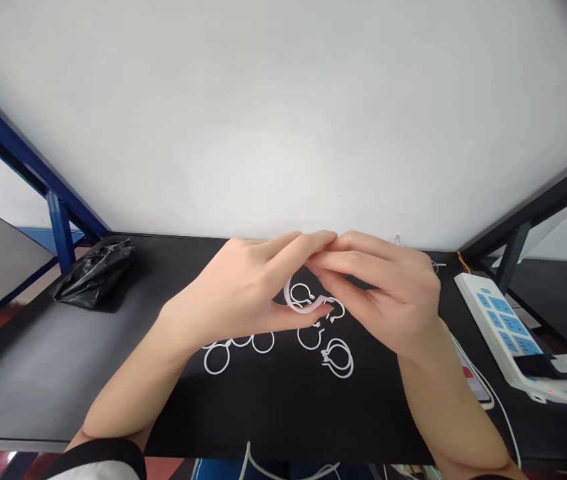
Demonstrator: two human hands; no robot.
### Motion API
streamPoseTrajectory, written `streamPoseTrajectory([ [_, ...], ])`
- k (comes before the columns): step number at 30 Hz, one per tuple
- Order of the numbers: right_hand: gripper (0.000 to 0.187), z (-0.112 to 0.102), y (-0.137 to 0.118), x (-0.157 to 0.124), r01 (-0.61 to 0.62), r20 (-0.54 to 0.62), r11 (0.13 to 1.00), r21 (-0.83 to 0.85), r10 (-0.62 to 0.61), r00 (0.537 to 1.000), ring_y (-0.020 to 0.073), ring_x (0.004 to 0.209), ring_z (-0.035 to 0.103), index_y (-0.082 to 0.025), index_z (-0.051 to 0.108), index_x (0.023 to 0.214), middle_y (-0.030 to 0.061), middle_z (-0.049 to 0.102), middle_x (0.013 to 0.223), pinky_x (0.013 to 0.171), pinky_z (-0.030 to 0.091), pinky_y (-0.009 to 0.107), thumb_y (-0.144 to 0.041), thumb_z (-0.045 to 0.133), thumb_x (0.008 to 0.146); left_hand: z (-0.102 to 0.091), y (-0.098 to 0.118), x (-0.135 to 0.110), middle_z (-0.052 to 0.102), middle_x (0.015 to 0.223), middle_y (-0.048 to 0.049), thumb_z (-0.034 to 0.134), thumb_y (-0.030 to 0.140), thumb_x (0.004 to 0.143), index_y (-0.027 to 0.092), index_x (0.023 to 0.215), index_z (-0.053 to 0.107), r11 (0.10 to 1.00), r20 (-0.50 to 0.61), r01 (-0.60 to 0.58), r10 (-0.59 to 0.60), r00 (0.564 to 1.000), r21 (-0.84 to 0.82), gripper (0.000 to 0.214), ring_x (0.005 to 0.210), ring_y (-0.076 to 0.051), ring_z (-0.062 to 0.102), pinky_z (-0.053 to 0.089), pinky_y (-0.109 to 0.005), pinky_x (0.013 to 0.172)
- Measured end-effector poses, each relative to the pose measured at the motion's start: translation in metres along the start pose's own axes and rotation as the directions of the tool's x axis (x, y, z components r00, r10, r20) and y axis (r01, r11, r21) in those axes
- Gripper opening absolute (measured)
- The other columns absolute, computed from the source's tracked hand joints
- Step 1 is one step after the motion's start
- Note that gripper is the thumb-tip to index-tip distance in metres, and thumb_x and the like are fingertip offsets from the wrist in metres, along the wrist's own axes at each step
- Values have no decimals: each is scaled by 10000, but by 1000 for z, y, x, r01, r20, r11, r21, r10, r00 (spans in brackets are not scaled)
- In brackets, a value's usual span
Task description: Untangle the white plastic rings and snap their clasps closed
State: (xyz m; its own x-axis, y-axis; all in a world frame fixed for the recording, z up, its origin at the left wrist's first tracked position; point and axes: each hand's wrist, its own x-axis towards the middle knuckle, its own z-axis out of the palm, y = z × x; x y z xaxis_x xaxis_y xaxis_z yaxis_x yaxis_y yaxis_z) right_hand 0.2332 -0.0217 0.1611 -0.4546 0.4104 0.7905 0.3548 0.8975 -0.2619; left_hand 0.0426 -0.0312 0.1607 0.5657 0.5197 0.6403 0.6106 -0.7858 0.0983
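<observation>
A white plastic open ring [290, 301] is held up above the black table [263, 413], between my two hands. My left hand [243, 287] is closed around it, with the thumb along its lower edge and the fingers over its upper side. My right hand [388, 287] meets the left fingertips at the top of the ring, its fingers pinched together there; the exact contact is hidden. Below, several open white rings [338, 358] with small clasp ends lie to the right. Several white rings that look closed [216, 359] lie to the left, partly behind my left hand.
At the left back lies a crumpled black plastic bag [96, 273]. A white power strip [503, 327] with plugs is on the right, and a phone [473, 380] with a white cable lies beside my right forearm. Blue frame bars [60, 227] rise at the left; a wall stands behind.
</observation>
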Motion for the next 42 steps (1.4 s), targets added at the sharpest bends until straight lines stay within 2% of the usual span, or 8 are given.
streamPoseTrajectory([
  [8,226,-1,1,-1,2,2,999,-38,-2,1000,114,664,649,-284,693,943,-24,718,840,597,553,236,-107,565,885,6,0,-1,666,801,-15,517,331,872,161,1238,480,999,59,28,-29,998,26,405,554,-95,560,417,-206,482],
  [12,220,-2,0,-1,-79,-17,996,29,79,997,102,597,646,-258,695,903,-43,717,746,553,552,216,-89,561,860,4,0,0,672,860,-26,509,326,895,172,1227,487,998,94,59,-59,994,2,366,610,-106,599,446,-208,520],
  [17,240,-4,0,-2,-164,-15,968,190,169,985,111,658,697,-231,709,914,-24,729,779,586,586,213,-77,533,860,1,0,1,674,941,-51,484,386,945,176,1234,481,997,151,73,-66,986,-38,356,660,-115,630,478,-217,556],
  [22,198,-7,2,-1,-174,-27,977,125,179,984,130,700,708,-227,693,859,-18,728,773,630,603,238,-96,545,856,-1,-2,0,686,978,-66,517,405,939,185,1205,501,997,125,60,-53,991,-52,345,692,-121,648,485,-214,571],
  [27,188,-14,9,-1,-157,11,988,2,157,988,133,675,701,-233,663,861,-28,715,743,613,582,241,-93,537,862,-3,-5,-2,667,769,2,559,385,923,202,1109,560,999,69,41,-40,997,-5,261,564,-86,580,437,-192,530],
  [34,108,-12,10,-2,-185,75,979,87,179,981,111,600,657,-245,557,1047,-49,651,672,556,525,223,-242,540,941,-3,-5,-3,546,585,59,585,438,899,190,880,532,999,35,-4,3,999,40,254,439,-60,409,309,-187,445],
  [37,72,-12,10,-2,-187,114,980,65,179,977,86,515,579,-232,548,958,-55,604,621,472,445,208,-263,484,976,-4,-4,-2,555,586,54,575,470,897,187,872,531,999,42,-4,2,999,35,288,438,-64,411,307,-190,444],
  [42,332,-15,11,-3,-162,144,986,47,154,978,67,446,458,-210,478,688,-47,492,534,417,342,216,-279,410,1006,-4,-4,-1,524,526,59,573,510,882,178,837,539,1000,45,7,-8,999,27,337,408,-67,418,314,-193,437],
])
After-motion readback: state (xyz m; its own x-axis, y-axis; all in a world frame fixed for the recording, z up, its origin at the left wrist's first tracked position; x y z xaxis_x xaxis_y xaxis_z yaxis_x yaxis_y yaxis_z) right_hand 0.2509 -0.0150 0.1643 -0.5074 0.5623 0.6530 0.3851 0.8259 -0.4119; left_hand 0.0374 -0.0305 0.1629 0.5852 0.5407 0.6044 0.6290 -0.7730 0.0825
